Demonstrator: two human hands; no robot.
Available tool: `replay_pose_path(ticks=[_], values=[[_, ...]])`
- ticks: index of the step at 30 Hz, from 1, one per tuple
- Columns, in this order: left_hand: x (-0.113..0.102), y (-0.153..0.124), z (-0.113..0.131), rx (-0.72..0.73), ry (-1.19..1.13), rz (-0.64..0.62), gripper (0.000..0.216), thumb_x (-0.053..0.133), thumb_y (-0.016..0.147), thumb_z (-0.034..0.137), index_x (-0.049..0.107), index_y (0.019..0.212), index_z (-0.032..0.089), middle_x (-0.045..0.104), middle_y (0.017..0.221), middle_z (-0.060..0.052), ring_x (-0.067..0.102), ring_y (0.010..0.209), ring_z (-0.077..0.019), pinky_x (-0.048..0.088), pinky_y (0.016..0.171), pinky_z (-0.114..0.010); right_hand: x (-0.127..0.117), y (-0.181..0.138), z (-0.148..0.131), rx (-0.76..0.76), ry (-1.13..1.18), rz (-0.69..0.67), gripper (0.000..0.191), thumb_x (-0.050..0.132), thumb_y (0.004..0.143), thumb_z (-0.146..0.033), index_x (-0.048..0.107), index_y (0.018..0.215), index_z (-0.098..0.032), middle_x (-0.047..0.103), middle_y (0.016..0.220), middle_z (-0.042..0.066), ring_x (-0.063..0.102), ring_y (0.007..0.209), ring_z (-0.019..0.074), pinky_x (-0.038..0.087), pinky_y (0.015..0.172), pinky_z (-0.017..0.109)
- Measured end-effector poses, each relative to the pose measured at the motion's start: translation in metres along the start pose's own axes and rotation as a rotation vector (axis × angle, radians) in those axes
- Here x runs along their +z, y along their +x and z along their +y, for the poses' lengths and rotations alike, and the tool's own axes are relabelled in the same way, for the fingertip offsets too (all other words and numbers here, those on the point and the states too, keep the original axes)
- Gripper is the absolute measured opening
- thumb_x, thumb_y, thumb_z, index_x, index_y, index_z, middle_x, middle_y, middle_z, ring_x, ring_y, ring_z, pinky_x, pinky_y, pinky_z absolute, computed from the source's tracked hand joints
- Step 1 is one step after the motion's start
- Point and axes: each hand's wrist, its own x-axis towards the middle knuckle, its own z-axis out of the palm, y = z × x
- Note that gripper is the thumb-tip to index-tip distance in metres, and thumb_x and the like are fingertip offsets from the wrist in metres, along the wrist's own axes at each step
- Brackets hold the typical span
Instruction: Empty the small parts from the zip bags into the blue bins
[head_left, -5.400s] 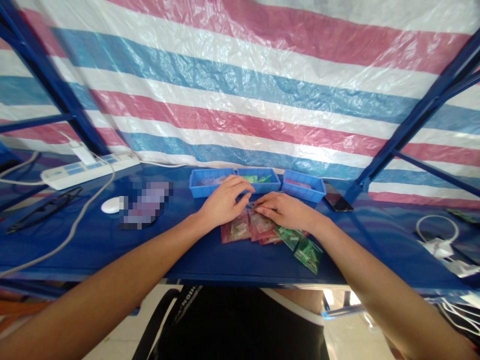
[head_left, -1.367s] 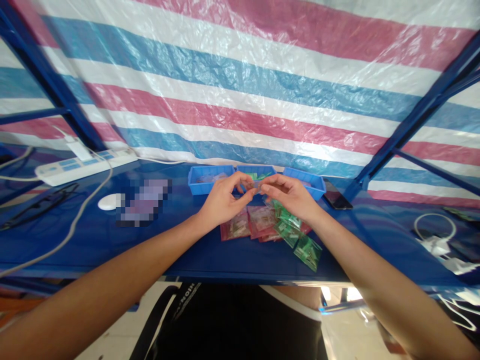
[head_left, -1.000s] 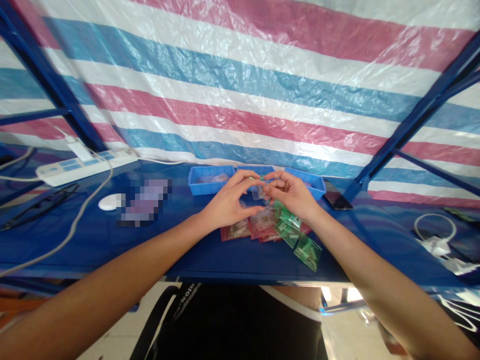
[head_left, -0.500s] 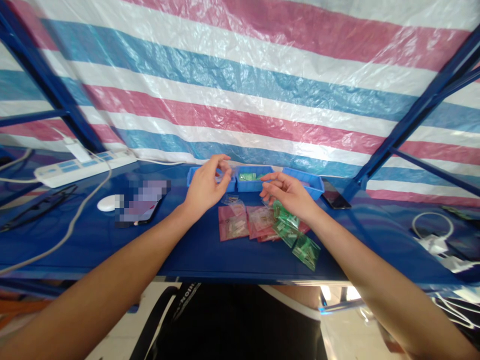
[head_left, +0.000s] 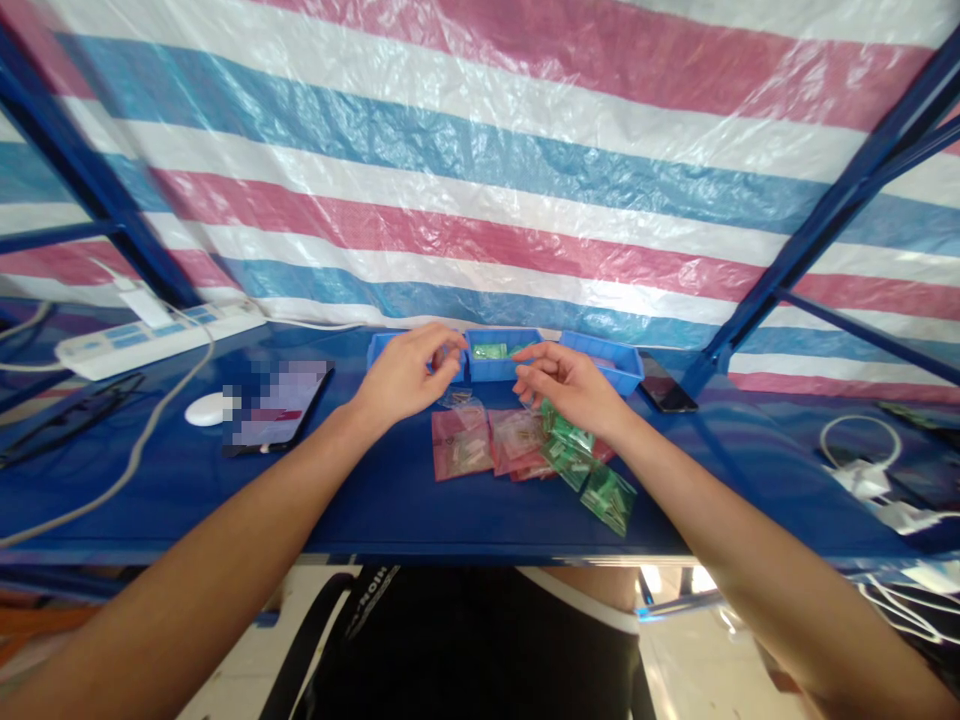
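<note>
My left hand (head_left: 411, 374) hovers in front of the left blue bin (head_left: 375, 350), its fingers curled and the thumb apart from them; I see nothing in it. My right hand (head_left: 568, 388) is by the middle blue bin (head_left: 504, 370), thumb and fingertips drawn together in a pinch; what they hold, if anything, is too small to make out. Below the hands lie red-tinted bags (head_left: 461, 447) with small pale parts inside. Green bags (head_left: 609, 498) with slim metal parts overlap them on the right. A small clear bag (head_left: 459, 397) lies near my left hand.
A third blue bin (head_left: 619, 372) stands behind my right hand, a dark phone (head_left: 667, 385) beside it. Leftward are another phone (head_left: 289, 410), a white oval object (head_left: 208, 409), glasses (head_left: 71, 420) and a power strip (head_left: 150, 340). A white cable (head_left: 150, 440) crosses the left side.
My left hand has dropped slightly, and its fingers have curled in a little. My right hand stays nearly where it was. The whole view has shifted slightly; the bags lie as before.
</note>
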Motion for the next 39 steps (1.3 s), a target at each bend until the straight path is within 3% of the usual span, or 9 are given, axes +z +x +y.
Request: replay_pose_path(ticks=[2, 4, 10, 14, 19, 26, 30, 35, 39], values=[[0.003, -0.001, 0.007, 0.08, -0.033, -0.153, 0.028, 0.05, 0.103, 0.029, 0.073, 0.115, 0.019, 0.072, 0.104, -0.007, 0.067, 0.081, -0.0191, 0.054, 0.08, -0.032, 0.0, 0.0, 0.001, -0.007, -0.003, -0.005, 0.048, 0.076, 0.092, -0.061, 0.068, 0.117, -0.022, 0.079, 0.088, 0.005, 0.074, 0.074, 0.0191, 0.059, 0.066, 0.032], [0.006, -0.001, 0.011, 0.136, -0.029, -0.26, 0.03, 0.051, 0.106, 0.035, 0.074, 0.117, 0.02, 0.073, 0.109, -0.008, 0.068, 0.085, -0.0194, 0.053, 0.081, -0.032, -0.001, 0.0, 0.003, -0.012, -0.01, -0.02, 0.046, 0.076, 0.093, -0.06, 0.068, 0.118, -0.022, 0.079, 0.09, 0.005, 0.075, 0.076, 0.0191, 0.059, 0.068, 0.032], [0.013, -0.004, 0.009, 0.11, -0.039, -0.412, 0.044, 0.072, 0.094, 0.058, 0.078, 0.12, 0.022, 0.076, 0.112, -0.008, 0.072, 0.095, -0.0242, 0.053, 0.081, -0.031, -0.002, -0.001, 0.005, -0.021, -0.048, -0.048, 0.044, 0.074, 0.095, -0.058, 0.068, 0.121, -0.022, 0.079, 0.091, 0.005, 0.075, 0.078, 0.0192, 0.06, 0.07, 0.031], [0.016, -0.004, 0.009, 0.089, -0.156, -0.4, 0.037, 0.08, 0.089, 0.049, 0.079, 0.115, 0.023, 0.077, 0.102, -0.007, 0.072, 0.084, -0.0211, 0.052, 0.075, -0.029, -0.001, 0.0, 0.004, -0.017, -0.051, -0.038, 0.045, 0.076, 0.094, -0.058, 0.068, 0.12, -0.023, 0.079, 0.091, 0.004, 0.075, 0.077, 0.0194, 0.06, 0.069, 0.032], [0.015, -0.003, 0.013, 0.063, -0.23, -0.402, 0.025, 0.076, 0.088, 0.028, 0.08, 0.112, 0.023, 0.08, 0.098, -0.004, 0.069, 0.071, -0.0167, 0.052, 0.071, -0.028, -0.001, -0.001, 0.004, -0.027, -0.043, -0.035, 0.044, 0.074, 0.095, -0.058, 0.068, 0.12, -0.023, 0.078, 0.089, 0.004, 0.075, 0.077, 0.0194, 0.061, 0.071, 0.032], [0.018, -0.003, 0.012, 0.084, -0.236, -0.348, 0.032, 0.067, 0.088, 0.016, 0.078, 0.118, 0.022, 0.077, 0.101, -0.005, 0.071, 0.084, -0.0191, 0.055, 0.078, -0.029, -0.004, -0.001, 0.007, -0.031, -0.057, -0.058, 0.04, 0.073, 0.098, -0.053, 0.068, 0.123, -0.022, 0.079, 0.094, 0.005, 0.075, 0.078, 0.019, 0.059, 0.07, 0.031], [0.019, -0.004, 0.014, 0.109, -0.283, -0.32, 0.038, 0.064, 0.086, 0.012, 0.076, 0.12, 0.022, 0.072, 0.117, -0.009, 0.072, 0.096, -0.0204, 0.06, 0.085, -0.032, -0.004, -0.001, 0.007, -0.032, -0.054, -0.056, 0.04, 0.074, 0.097, -0.054, 0.069, 0.121, -0.022, 0.079, 0.093, 0.005, 0.075, 0.078, 0.019, 0.06, 0.07, 0.032], [0.022, -0.005, 0.02, 0.028, -0.427, -0.184, 0.033, 0.063, 0.093, 0.018, 0.075, 0.123, 0.023, 0.068, 0.125, -0.01, 0.074, 0.093, -0.0184, 0.064, 0.088, -0.035, -0.003, 0.0, 0.006, -0.032, -0.082, -0.032, 0.041, 0.074, 0.095, -0.056, 0.069, 0.119, -0.023, 0.079, 0.093, 0.004, 0.075, 0.078, 0.0194, 0.059, 0.069, 0.032], [0.026, -0.004, 0.028, -0.094, -0.599, -0.007, 0.027, 0.071, 0.094, 0.029, 0.075, 0.119, 0.021, 0.066, 0.131, -0.012, 0.076, 0.091, -0.0178, 0.066, 0.088, -0.037, -0.002, 0.001, 0.004, -0.1, -0.205, 0.047, 0.037, 0.079, 0.092, -0.052, 0.073, 0.114, -0.024, 0.079, 0.104, 0.007, 0.075, 0.093, 0.0227, 0.058, 0.071, 0.032]])
